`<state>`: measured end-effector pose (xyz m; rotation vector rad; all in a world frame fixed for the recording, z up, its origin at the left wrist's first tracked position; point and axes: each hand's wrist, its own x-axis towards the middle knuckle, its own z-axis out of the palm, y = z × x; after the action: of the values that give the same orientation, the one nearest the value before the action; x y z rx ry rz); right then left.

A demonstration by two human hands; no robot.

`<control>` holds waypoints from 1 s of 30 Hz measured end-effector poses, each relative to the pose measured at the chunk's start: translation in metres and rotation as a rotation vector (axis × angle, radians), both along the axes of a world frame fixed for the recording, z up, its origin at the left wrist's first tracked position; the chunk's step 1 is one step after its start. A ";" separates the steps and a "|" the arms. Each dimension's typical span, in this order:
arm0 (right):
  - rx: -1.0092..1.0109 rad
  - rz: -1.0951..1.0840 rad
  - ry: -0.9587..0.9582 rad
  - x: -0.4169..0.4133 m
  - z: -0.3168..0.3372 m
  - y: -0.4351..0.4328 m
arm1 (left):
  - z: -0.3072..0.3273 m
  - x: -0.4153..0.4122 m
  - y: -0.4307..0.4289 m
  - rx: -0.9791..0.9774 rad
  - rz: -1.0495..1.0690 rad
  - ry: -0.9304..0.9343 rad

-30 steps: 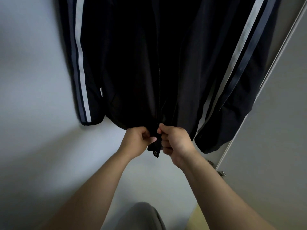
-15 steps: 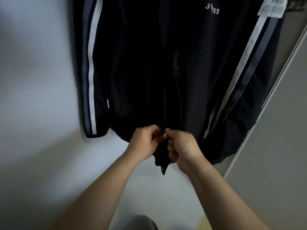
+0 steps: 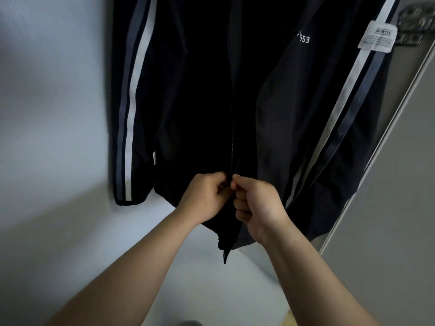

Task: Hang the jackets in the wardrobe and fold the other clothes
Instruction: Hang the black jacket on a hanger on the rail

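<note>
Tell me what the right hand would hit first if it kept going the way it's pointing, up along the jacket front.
Likely nothing separate: the right hand already pinches the dark jacket at its zipper. Going up, it would just follow the zipper line; depth is unclear.

Pale wall (image 3: pixel 54 114) — dark jacket (image 3: pixel 200 102) against it

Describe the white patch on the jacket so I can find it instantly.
Start at the dark jacket hanging against the pale wall. Follow its white-striped sleeve nearest the metal hinge upward. The patch is a white rectangle with small print, unlike the long plain stripes.
</note>
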<state>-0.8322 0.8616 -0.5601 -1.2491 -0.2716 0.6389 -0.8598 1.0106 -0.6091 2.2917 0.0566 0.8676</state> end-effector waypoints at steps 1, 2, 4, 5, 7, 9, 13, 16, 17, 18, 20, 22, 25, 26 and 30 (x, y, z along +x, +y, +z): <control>-0.008 -0.003 0.009 0.000 0.001 0.000 | 0.000 0.002 0.001 0.025 -0.008 -0.024; -0.013 -0.005 0.017 0.001 0.003 0.000 | 0.000 0.003 0.001 0.036 -0.016 -0.037; 0.005 -0.004 0.028 0.005 0.014 0.000 | -0.002 0.005 0.003 0.027 -0.012 -0.033; 0.028 -0.007 0.027 0.008 0.023 -0.001 | -0.003 0.006 0.005 0.036 0.004 -0.016; 0.054 -0.017 -0.030 0.013 0.042 -0.003 | -0.004 0.008 0.009 0.126 0.057 0.011; 0.031 -0.021 -0.125 0.015 0.056 -0.004 | -0.003 0.010 0.013 0.205 0.108 0.044; -0.026 -0.022 -0.200 0.014 0.060 -0.004 | 0.009 0.012 0.009 0.204 0.125 0.090; -0.011 -0.016 -0.187 0.014 0.062 -0.004 | 0.031 0.014 0.000 0.116 0.092 -0.007; -0.007 -0.012 -0.181 0.013 0.063 -0.005 | 0.038 0.015 -0.003 0.120 0.092 -0.052; -0.006 -0.010 -0.176 0.013 0.065 -0.005 | 0.044 0.015 -0.005 0.132 0.089 -0.080; -0.003 -0.023 -0.172 0.014 0.071 -0.006 | 0.051 0.016 -0.007 0.149 0.078 -0.091; 0.002 -0.044 -0.196 0.017 0.085 -0.010 | 0.054 0.017 -0.006 0.179 0.078 -0.090; -0.017 -0.078 -0.291 0.022 0.107 -0.016 | 0.057 0.018 -0.005 0.231 0.095 -0.091; -0.030 -0.086 -0.312 0.022 0.110 -0.017 | 0.058 0.018 -0.005 0.240 0.104 -0.082; -0.038 -0.094 -0.346 0.020 0.109 -0.016 | 0.069 0.020 -0.014 0.263 0.128 -0.061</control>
<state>-0.8117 0.8460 -0.4516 -1.3992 -0.4862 0.3460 -0.8401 0.9963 -0.5399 2.5250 0.0660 1.0640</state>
